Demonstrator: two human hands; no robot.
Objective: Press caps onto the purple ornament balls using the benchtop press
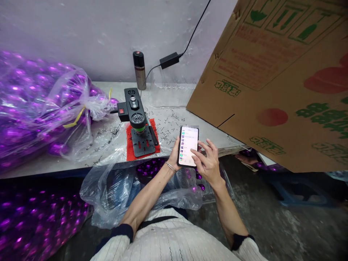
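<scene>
My left hand is closed around a smartphone with a black case and a lit screen showing a list. My right hand hovers over the phone's lower right, fingers apart; one fingertip is at the screen, though I cannot tell whether it touches. Beyond the phone, on the table, a small black machine with a lever and a slotted base plate stands on a red cloth. Below my hands, shiny purple balls lie in clear plastic.
A knotted clear bag of purple balls covers the table's left. A spray can stands by the wall near a black power adapter. A large cardboard box leans over the right side. Dark scraps litter the white table.
</scene>
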